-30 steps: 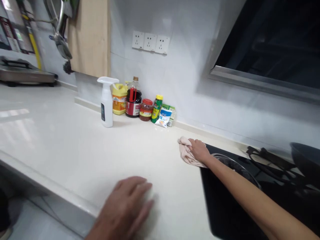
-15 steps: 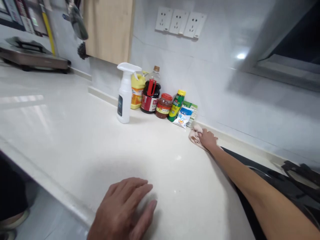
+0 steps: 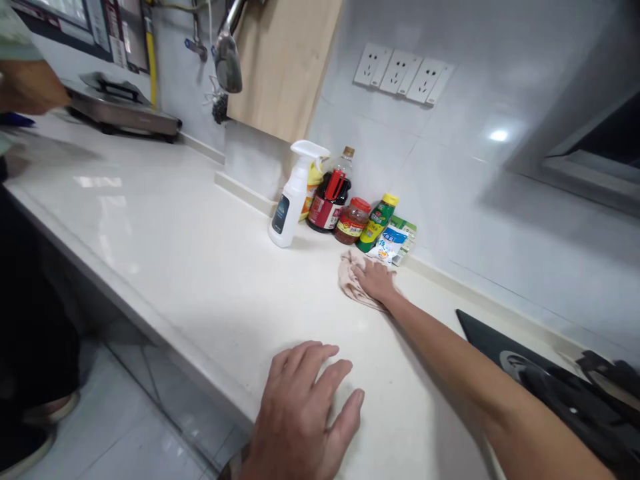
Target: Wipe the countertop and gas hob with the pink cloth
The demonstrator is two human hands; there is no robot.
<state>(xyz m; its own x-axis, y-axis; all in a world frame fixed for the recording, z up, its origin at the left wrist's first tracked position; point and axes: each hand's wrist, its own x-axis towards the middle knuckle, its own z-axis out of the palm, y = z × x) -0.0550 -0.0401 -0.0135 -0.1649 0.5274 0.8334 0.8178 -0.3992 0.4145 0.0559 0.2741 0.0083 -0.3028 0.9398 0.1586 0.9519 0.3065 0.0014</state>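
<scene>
Right of the white spray bottle (image 3: 289, 203), the right hand (image 3: 376, 280) is gripping a pinkish cloth (image 3: 349, 273) on the glossy worktop (image 3: 200, 280); in front of it, the left hand (image 3: 306, 407) is holding nothing, loosely spread. Behind the bottle, a pale wall (image 3: 450, 193) with sockets (image 3: 399, 71) is rising.

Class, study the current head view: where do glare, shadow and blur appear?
Head view, glare: a white spot on the wall, pale streaks on the counter at left; head view, shadow: soft, along the right arm; head view, blur: dark items on the hob look smeared.
</scene>
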